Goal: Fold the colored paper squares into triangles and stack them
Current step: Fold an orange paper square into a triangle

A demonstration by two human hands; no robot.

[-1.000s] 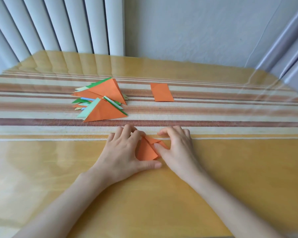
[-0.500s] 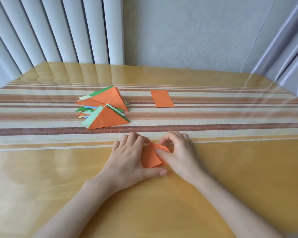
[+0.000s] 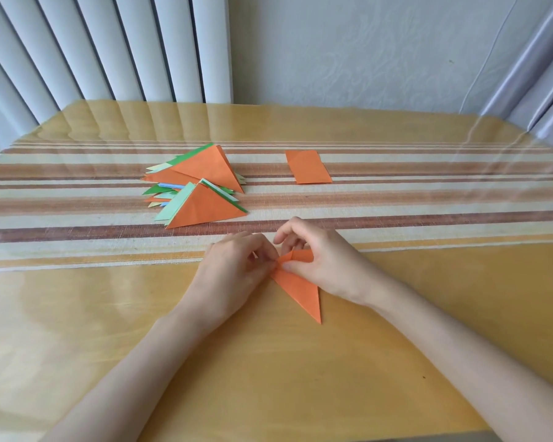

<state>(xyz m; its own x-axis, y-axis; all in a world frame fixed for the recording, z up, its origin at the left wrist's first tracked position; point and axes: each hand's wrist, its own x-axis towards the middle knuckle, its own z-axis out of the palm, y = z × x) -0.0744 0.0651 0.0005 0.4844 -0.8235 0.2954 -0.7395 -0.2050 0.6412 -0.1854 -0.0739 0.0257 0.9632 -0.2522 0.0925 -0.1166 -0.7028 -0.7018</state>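
An orange paper (image 3: 299,287) lies partly folded on the table between my hands, one long point aimed toward me. My left hand (image 3: 233,275) pinches its left corner with curled fingers. My right hand (image 3: 320,260) pinches the same spot from the right, thumb on the paper, index finger arched above a raised flap. Behind, to the left, lies a loose pile of folded triangles (image 3: 198,186), orange on top with green, pale green and blue edges showing. A flat orange paper (image 3: 307,167) lies alone at the back centre.
The table (image 3: 428,314) has a glossy yellow-brown top with a striped runner (image 3: 428,193) under clear film across its far half. Vertical blinds (image 3: 109,49) and a wall stand behind. A curtain (image 3: 537,68) hangs at the far right.
The orange paper was bunched small under both hands; now it is opened out into a long pointed shape toward me. My right hand's fingers have lifted and arched.
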